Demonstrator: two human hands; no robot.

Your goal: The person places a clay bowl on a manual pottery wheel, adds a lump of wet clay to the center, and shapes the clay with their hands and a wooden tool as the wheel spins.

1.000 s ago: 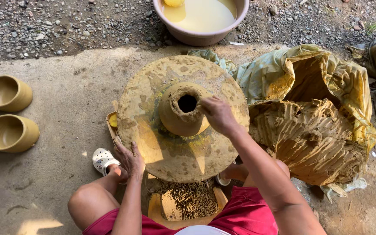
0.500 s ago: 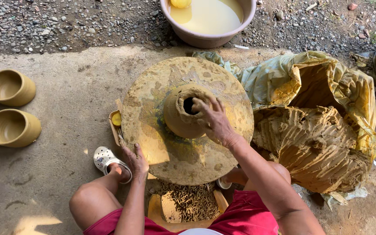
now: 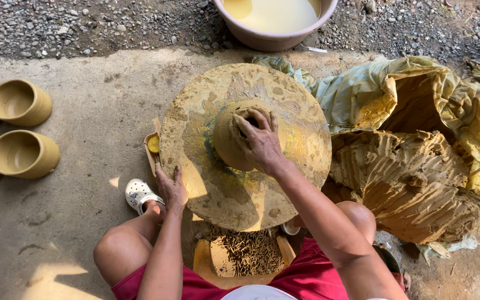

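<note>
A round, clay-smeared potter's wheel [image 3: 206,183] lies flat in front of me. In its middle stands a lump of wet brown clay [image 3: 230,145] with a hole in its top. My right hand [image 3: 259,139] rests over the top of the lump, fingers dipping into the hole. My left hand [image 3: 169,188] lies spread on the wheel's near left rim. My knees sit on either side below the wheel.
A big mass of raw clay [image 3: 412,183] lies in yellow plastic sheeting [image 3: 473,111] on the right. A basin of cloudy water [image 3: 273,22] stands beyond the wheel. Several unfired clay pots [image 3: 20,153] stand at the left. Gravel lies at the far edge.
My right hand has slid from the lump's right side onto its top and into the hole. My left hand stays on the wheel's rim. The view has tilted slightly.
</note>
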